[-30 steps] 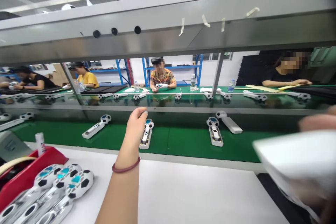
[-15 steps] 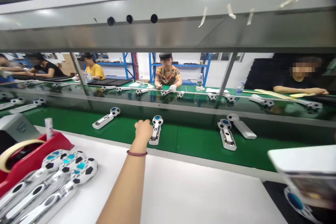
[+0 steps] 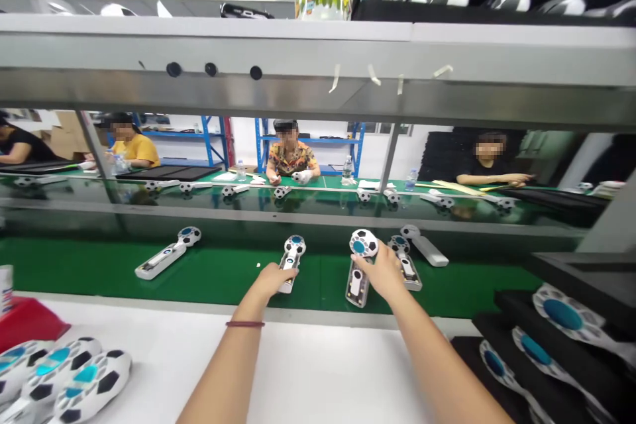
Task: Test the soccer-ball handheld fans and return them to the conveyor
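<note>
Right hand (image 3: 381, 271) closed around a soccer-ball-headed white gadget (image 3: 356, 283) above the green conveyor belt (image 3: 462, 285), center of frame; left hand (image 3: 268, 280) curled against a second gadget (image 3: 289, 264) just left of it; more gadgets (image 3: 82, 377) lie on the white bench (image 3: 338, 371), lower left.

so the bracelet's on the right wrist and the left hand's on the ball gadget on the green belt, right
Not quite: the head view shows the bracelet on the left wrist, not the right. The left hand is on the ball gadget on the green belt, as you said.
</note>
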A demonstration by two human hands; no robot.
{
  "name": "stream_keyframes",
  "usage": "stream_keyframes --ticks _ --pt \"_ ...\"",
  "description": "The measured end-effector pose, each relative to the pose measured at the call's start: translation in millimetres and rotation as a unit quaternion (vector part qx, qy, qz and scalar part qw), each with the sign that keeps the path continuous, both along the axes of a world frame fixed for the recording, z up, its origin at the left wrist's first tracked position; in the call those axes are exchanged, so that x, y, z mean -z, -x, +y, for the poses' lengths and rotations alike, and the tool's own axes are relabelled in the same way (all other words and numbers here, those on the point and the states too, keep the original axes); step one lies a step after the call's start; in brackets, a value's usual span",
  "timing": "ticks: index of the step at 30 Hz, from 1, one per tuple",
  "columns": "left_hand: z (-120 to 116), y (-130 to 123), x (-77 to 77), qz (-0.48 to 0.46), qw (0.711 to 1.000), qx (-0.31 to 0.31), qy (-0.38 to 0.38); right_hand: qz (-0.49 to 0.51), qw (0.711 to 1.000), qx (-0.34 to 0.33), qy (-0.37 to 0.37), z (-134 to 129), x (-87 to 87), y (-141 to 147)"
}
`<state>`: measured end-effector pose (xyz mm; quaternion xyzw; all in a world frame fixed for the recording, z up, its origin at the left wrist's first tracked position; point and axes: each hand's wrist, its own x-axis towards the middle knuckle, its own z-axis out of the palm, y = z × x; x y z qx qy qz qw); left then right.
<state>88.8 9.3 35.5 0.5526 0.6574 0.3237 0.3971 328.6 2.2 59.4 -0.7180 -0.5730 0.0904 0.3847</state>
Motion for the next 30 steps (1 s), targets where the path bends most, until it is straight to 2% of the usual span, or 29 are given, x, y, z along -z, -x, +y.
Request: stream_keyframes --ticks 2,3,5,8,11,13,19,26,30 --pt "-9 -14 -17.0 -0.114 0.992 0.038 -0.026 0.007 1.0 0.019 -0.002 -6 -6.7 -3" --pt "-15 -21 -26.8 -0.163 0.984 0.054 -0.042 0.026 0.999 -0.003 -0.021 -12 -14.3 -3" --pt "-27 -36 -46.6 -0.233 0.967 0.078 -0.072 0.08 0.99 -0.098 -0.066 -30 -34.0 2" --pt "-44 -54 -69.7 -0.303 0.939 0.122 -0.108 0.144 0.955 -0.251 -0.06 -62 -63.4 13" --pt "-57 -66 -81.3 -0.331 0.916 0.177 -0.143 0.123 0.935 -0.327 -0.055 -87 -82.0 19" --pt "-63 -72 -84.8 -0.322 0.911 0.209 -0.152 0.104 0.935 -0.329 -0.081 -96 -88.1 20" --pt "-79 -80 -90.2 -0.333 0.886 0.284 -0.155 0.112 0.942 -0.27 -0.166 -104 -95.6 16" --pt "-95 -86 -96.6 -0.34 0.863 0.338 -0.157 0.064 0.91 -0.275 -0.303 -112 -97.7 15" --pt "-104 -86 -101.8 -0.34 0.854 0.362 -0.158 0.061 0.903 -0.279 -0.322 -119 -99.1 16"
